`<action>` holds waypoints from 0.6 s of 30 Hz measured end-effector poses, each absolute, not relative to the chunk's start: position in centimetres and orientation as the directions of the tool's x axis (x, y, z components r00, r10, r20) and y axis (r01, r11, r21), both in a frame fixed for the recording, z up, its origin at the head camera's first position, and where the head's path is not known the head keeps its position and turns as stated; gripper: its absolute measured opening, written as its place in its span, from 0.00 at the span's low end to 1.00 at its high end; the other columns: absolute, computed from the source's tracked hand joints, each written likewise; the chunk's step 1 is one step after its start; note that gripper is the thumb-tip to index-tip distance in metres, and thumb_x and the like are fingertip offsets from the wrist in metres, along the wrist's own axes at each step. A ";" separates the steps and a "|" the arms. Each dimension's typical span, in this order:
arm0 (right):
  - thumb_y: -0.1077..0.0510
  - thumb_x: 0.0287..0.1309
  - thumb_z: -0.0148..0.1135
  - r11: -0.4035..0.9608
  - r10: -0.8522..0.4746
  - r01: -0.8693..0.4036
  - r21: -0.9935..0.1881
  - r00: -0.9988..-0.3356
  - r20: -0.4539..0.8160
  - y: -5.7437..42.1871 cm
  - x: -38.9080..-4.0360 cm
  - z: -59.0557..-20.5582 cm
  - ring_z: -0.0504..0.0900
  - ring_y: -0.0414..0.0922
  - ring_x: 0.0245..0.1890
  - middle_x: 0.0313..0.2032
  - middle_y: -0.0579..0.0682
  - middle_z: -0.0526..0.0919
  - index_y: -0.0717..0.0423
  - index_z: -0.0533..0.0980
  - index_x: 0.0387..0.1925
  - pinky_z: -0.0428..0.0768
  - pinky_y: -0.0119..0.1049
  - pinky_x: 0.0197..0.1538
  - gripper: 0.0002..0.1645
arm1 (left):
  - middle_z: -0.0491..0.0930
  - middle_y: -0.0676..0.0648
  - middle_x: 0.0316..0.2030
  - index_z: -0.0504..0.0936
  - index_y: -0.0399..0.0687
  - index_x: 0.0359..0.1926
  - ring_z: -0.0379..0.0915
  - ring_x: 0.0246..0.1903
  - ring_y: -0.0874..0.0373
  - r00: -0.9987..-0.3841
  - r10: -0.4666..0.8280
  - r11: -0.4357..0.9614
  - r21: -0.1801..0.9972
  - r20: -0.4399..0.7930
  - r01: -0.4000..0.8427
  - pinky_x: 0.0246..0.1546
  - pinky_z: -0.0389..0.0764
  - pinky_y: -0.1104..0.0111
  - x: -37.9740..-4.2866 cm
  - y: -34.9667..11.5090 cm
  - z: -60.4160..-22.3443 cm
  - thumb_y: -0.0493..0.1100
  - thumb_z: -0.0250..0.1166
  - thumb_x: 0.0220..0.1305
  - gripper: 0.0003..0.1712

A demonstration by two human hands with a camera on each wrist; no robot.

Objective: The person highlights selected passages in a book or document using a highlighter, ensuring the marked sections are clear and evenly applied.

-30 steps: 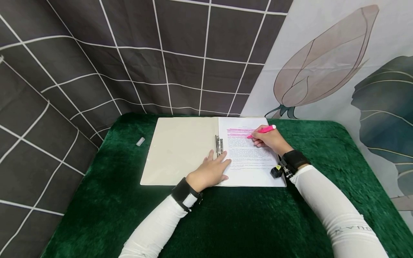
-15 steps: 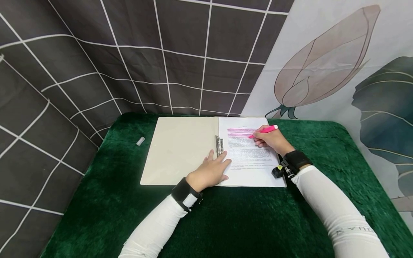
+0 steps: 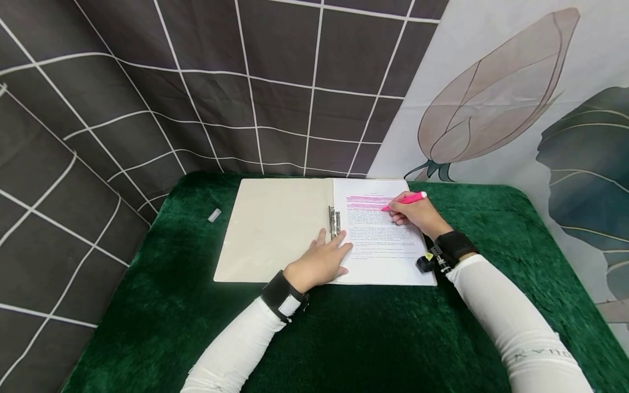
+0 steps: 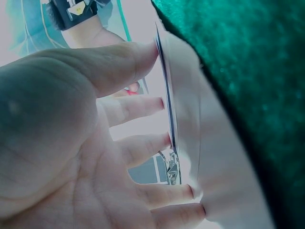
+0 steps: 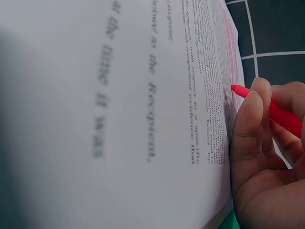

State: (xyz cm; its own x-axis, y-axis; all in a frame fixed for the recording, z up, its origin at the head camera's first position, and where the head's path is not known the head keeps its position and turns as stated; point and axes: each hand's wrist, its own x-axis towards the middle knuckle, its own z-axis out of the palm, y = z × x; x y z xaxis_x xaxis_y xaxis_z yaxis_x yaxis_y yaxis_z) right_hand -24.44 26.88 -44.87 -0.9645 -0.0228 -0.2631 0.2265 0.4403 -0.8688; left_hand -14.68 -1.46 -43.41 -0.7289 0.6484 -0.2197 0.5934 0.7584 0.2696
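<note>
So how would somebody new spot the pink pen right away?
On the green cloth lies an open folder. Over the white page on its right, the person's right hand holds the pink pen. Unlike the flat pink stripes near its tip, it's a solid stick with a pale end.

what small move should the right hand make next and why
Probably ease the pink highlighter a little rightward: the right hand grips it, tip partway across the page, pink strokes lie to its left, and the print below looks unmarked.

The highlighter (image 3: 413, 198) is pink, the paper (image 3: 378, 234) white striped with pink, the tablecloth (image 3: 378, 333) deep green.
</note>
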 end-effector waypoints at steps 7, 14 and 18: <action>0.49 0.61 0.64 0.442 -0.024 0.223 -0.869 -0.965 -0.260 27.0 -24.5 -45.1 0.81 0.38 0.23 0.30 0.50 0.84 0.64 0.74 0.44 0.82 0.25 0.27 0.21 | 0.49 0.38 0.76 0.62 0.49 0.72 0.41 0.69 0.25 -0.728 0.647 0.759 0.279 -0.225 0.588 0.62 0.62 0.37 -14.7 -1.5 -43.3 0.53 0.60 0.67 0.36; 0.50 0.61 0.64 0.427 -0.014 0.232 -0.874 -0.965 -0.263 27.2 -24.5 -45.2 0.81 0.38 0.22 0.29 0.50 0.85 0.64 0.74 0.44 0.82 0.25 0.28 0.21 | 0.49 0.38 0.76 0.62 0.48 0.72 0.42 0.69 0.25 -0.727 0.648 0.758 0.280 -0.224 0.589 0.62 0.62 0.37 -14.6 -1.5 -43.1 0.53 0.60 0.67 0.36; 0.50 0.61 0.64 0.438 -0.011 0.226 -0.870 -0.966 -0.257 27.2 -24.5 -45.2 0.81 0.38 0.23 0.29 0.49 0.85 0.64 0.74 0.44 0.82 0.25 0.28 0.21 | 0.49 0.38 0.76 0.62 0.48 0.72 0.42 0.69 0.26 -0.727 0.649 0.757 0.283 -0.226 0.588 0.63 0.62 0.37 -14.7 -1.5 -43.0 0.53 0.60 0.67 0.36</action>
State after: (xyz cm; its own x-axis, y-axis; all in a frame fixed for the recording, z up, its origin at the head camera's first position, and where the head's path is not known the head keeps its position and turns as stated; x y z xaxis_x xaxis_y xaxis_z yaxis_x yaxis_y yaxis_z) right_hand -24.45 27.23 -45.16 -0.9665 -0.0111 -0.2565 0.2259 0.4379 -0.8702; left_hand -14.65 -1.48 -43.04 -0.7268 0.6488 -0.2255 0.5882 0.7574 0.2834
